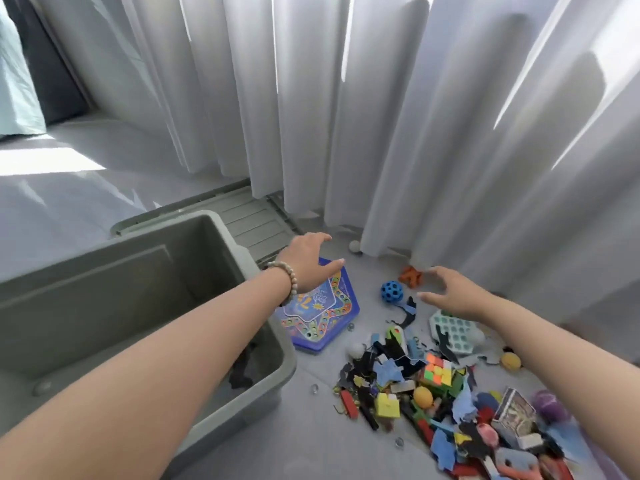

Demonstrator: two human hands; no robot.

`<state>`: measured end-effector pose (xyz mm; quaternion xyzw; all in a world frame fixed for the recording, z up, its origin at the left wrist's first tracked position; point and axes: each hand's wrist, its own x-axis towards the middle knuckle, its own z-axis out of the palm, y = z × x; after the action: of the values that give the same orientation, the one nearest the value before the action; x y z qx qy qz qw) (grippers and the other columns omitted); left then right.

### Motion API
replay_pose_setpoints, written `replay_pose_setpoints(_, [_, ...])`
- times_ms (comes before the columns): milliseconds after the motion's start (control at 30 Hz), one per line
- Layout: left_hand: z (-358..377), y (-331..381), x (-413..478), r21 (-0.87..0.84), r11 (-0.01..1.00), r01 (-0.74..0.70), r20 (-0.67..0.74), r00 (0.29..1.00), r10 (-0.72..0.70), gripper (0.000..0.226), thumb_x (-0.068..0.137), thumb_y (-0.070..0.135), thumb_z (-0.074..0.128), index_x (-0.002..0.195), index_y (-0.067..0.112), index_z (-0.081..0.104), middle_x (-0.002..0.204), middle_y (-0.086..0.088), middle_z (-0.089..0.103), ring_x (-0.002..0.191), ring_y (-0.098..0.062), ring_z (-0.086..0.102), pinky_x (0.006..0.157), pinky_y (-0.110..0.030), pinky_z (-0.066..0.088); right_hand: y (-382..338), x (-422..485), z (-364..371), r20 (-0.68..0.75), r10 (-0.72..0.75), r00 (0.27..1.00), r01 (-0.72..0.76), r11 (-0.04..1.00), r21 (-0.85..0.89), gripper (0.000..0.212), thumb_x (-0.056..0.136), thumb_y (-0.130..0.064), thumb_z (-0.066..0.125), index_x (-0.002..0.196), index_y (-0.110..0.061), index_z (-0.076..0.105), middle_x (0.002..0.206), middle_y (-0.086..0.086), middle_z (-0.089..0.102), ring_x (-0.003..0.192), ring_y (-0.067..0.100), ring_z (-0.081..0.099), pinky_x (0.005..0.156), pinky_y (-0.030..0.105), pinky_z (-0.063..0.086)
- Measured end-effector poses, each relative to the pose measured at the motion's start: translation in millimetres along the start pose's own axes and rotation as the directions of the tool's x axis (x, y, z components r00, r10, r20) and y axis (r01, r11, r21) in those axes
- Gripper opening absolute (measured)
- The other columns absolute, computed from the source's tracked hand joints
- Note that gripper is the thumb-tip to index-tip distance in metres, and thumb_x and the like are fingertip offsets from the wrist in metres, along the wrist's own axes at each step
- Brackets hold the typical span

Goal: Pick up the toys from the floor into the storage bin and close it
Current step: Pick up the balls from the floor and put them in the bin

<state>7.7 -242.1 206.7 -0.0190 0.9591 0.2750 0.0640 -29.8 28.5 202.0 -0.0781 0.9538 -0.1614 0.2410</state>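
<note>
A grey storage bin (270, 344) stands open at the left, with a few dark pieces at its bottom. Its lid (242, 216) lies behind it on the floor. My left hand (308, 263), with a bead bracelet at the wrist, hovers with fingers spread over the far corner of a blue hexagonal game board (322, 310). My right hand (450, 292) is stretched out empty above the floor, near a blue holed ball (392, 291) and an orange toy (410, 276). A heap of toys, with a colour cube (438, 370) and puzzle pieces, covers the floor at right.
White curtains (381, 116) hang to the floor right behind the toys. A small white ball (354, 245) lies at the curtain hem. Loose marbles (399, 442) lie on the grey floor. A pale green pop tray (452, 329) sits under my right forearm.
</note>
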Motion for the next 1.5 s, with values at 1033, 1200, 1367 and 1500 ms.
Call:
replay_pose_setpoints(1033, [270.5,-20.8,228.3,-0.208,0.974,0.089,0.272,0.962,-0.03,0.059,0.074,0.041,0.074,0.122,0.027,0.042,0.11,0.005,0.054,0.093,-0.011,0.056,0.079,-0.02,0.045,147.4,294.2,102.5,-0.02,0.187,0.982,-0.142,0.807,0.573,0.077,0.068,-0.07,0.057,0.136,-0.037,0.041,0.122,-0.001,0.047,0.107,0.018,0.051,0.092,0.028,0.048])
replay_pose_setpoints(1200, [264.3,-33.0,223.0,-0.218,0.967,0.13,0.292,0.954,-0.062,0.057,0.076,0.039,0.073,0.122,0.027,0.041,0.104,0.009,0.051,0.089,-0.009,0.056,0.07,-0.013,0.043,138.5,302.7,120.5,-0.009,0.215,0.977,-0.194,0.898,0.395,0.035,0.084,-0.048,0.056,0.112,-0.027,0.056,0.126,0.005,0.037,0.12,0.028,0.03,0.091,0.027,0.029])
replay_pose_setpoints(1367, [260.9,-34.4,216.6,-0.274,0.952,0.136,0.238,0.969,-0.07,0.056,0.075,0.038,0.074,0.121,0.028,0.042,0.104,0.009,0.052,0.085,-0.007,0.056,0.063,-0.007,0.043,144.8,283.0,134.8,-0.07,0.185,0.98,-0.136,0.887,0.442,0.007,0.085,-0.018,0.059,0.082,-0.02,0.053,0.109,-0.001,0.031,0.113,0.027,0.033,0.084,0.021,0.028])
replay_pose_setpoints(1500, [256.2,-29.8,206.0,-0.34,0.929,0.148,0.219,0.973,-0.075,0.058,0.073,0.038,0.075,0.12,0.026,0.043,0.11,0.004,0.054,0.088,-0.009,0.057,0.06,-0.007,0.042,156.5,258.5,129.5,-0.178,0.165,0.97,-0.057,0.866,0.496,0.031,0.08,-0.008,0.061,0.066,-0.034,0.053,0.1,-0.006,0.039,0.108,0.026,0.042,0.091,0.032,0.048])
